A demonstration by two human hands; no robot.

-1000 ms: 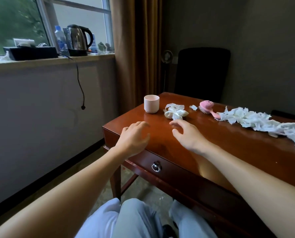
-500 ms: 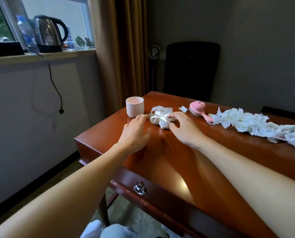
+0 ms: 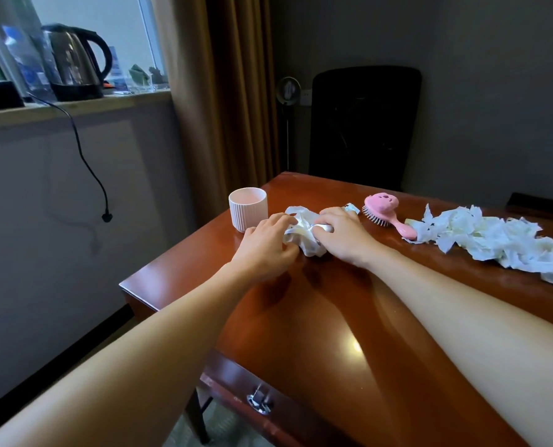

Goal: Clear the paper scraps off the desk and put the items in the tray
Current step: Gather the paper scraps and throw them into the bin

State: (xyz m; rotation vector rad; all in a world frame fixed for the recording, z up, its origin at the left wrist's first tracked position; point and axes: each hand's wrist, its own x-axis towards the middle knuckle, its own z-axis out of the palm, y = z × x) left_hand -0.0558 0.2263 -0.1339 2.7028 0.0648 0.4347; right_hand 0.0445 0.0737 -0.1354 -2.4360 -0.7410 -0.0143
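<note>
A crumpled wad of paper scraps (image 3: 305,235), white, thin and creased, sits near the far left corner of the surface (image 3: 333,321), a glossy reddish-brown wood top. The left hand (image 3: 265,245) cups its left side, fingers curled against the paper. The right hand (image 3: 343,237) lies over its right side, palm down, fingers bent onto the top of the wad and thumb tucked in at it. Both forearms reach out low over the wood.

Just left of the wad stands a pale pink cup (image 3: 247,209), cylindrical with fine vertical ribs. A small loose scrap (image 3: 350,208) lies just beyond the right hand's fingers. Beside that is a pink plastic hairbrush (image 3: 385,211), round-headed, bristles facing the hands, its handle touching a long trail of torn paper scraps (image 3: 481,237) that runs rightward in jagged white pieces.

A metal ring pull (image 3: 259,401) hangs on the drawer front. A black chair (image 3: 364,124) stands behind the surface, and a steel kettle (image 3: 72,62) sits on the windowsill.
</note>
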